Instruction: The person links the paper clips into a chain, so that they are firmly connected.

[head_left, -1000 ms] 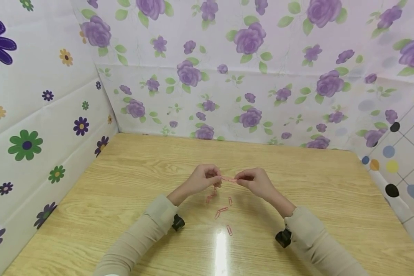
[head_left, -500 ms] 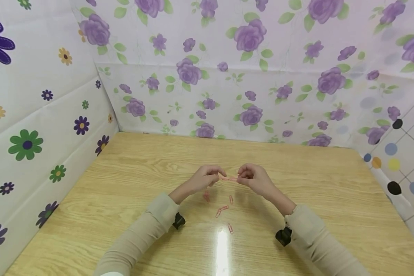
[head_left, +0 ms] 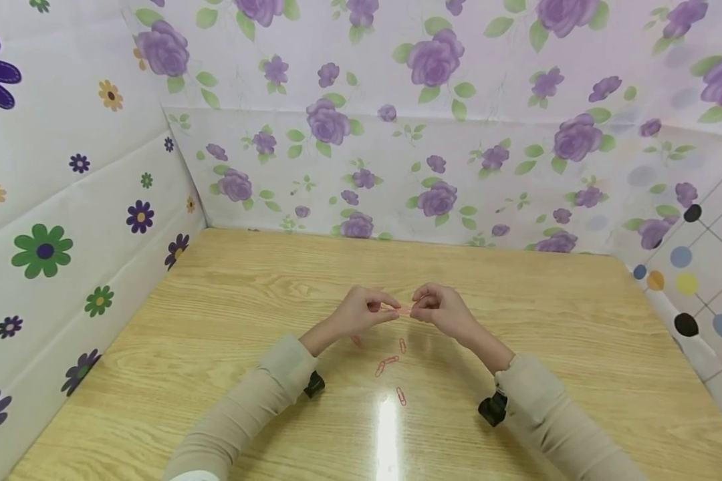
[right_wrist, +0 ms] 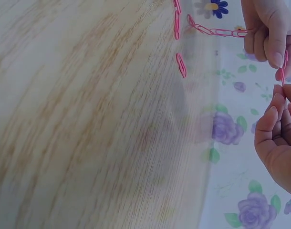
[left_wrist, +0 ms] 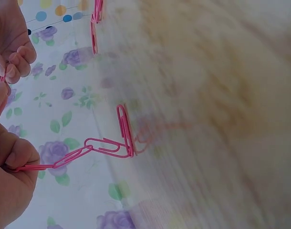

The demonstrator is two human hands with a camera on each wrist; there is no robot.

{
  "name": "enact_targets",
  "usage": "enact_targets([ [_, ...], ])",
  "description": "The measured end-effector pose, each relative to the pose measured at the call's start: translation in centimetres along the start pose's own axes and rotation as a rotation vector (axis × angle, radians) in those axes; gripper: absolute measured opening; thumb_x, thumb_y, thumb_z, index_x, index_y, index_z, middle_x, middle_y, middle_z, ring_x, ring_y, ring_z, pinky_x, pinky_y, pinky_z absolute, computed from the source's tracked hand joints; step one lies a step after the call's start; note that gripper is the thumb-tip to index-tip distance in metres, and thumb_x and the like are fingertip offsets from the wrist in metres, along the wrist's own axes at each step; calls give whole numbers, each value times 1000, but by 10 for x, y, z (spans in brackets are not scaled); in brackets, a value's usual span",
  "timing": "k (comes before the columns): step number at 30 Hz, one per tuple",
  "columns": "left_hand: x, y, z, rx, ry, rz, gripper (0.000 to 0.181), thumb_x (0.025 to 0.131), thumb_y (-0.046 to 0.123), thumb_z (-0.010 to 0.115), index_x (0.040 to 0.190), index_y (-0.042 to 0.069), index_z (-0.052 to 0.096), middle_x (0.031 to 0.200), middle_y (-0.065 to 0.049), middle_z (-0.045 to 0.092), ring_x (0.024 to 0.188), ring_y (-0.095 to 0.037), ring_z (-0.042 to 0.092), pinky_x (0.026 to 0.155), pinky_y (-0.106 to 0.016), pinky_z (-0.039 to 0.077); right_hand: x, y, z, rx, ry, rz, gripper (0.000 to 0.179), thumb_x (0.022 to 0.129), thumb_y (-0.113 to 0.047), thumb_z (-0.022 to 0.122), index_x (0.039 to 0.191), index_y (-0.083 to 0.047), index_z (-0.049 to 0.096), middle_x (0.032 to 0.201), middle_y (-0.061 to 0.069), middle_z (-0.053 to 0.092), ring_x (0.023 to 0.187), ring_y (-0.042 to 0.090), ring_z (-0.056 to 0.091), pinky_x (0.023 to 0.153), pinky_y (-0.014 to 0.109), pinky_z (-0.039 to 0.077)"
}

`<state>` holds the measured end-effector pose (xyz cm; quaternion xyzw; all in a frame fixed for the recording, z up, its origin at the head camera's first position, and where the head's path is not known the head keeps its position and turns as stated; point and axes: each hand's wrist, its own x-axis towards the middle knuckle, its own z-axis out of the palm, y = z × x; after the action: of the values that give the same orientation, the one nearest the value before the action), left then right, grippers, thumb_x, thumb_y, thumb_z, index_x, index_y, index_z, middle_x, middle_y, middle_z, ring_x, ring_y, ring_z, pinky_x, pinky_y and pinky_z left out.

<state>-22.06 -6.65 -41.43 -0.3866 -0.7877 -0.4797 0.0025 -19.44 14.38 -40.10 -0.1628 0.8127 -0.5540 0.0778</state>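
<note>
My left hand (head_left: 361, 312) and right hand (head_left: 448, 314) meet fingertip to fingertip above the table. Between them, the right thumb and fingers pinch a pink paper clip (right_wrist: 283, 71), whose other end is at the left thumb and forefinger. The left hand's lower fingers curl round one end of a chain of linked pink paper clips (left_wrist: 106, 147). That chain hangs down to the tabletop, as the left wrist view shows; the left hand hides most of it in the head view, except a bit of its end (head_left: 356, 341).
On the wooden table (head_left: 247, 294) lie several pink paper clips: one (head_left: 402, 345) below the hands, two end to end (head_left: 391, 360), and another (head_left: 401, 396) nearer the front. Flowered cloth (head_left: 361, 180) stands at the back and sides.
My left thumb and forefinger have slid right along the clip, opening and closing again, closer to the right fingertips. The hanging chain has dropped further behind the left hand. The right hand stays nearly still.
</note>
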Motion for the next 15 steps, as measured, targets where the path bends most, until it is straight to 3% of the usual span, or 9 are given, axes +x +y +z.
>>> enact_targets([
  [8,-1,4,-3,-12,16,-22,16,82,11,69,90,-3,71,42,6,33,40,-2,18,39,-19,21,-2,-2,-2,15,-21,6,18,87,0,57,103,6,54,82,14,65,78,32,59,70,40,48],
  [15,-4,3,-8,-22,42,-88,22,83,23,67,91,3,72,44,8,26,41,-6,18,40,-21,20,-6,0,-4,-26,-86,33,22,86,-2,59,105,9,58,81,20,64,73,31,58,65,41,47],
])
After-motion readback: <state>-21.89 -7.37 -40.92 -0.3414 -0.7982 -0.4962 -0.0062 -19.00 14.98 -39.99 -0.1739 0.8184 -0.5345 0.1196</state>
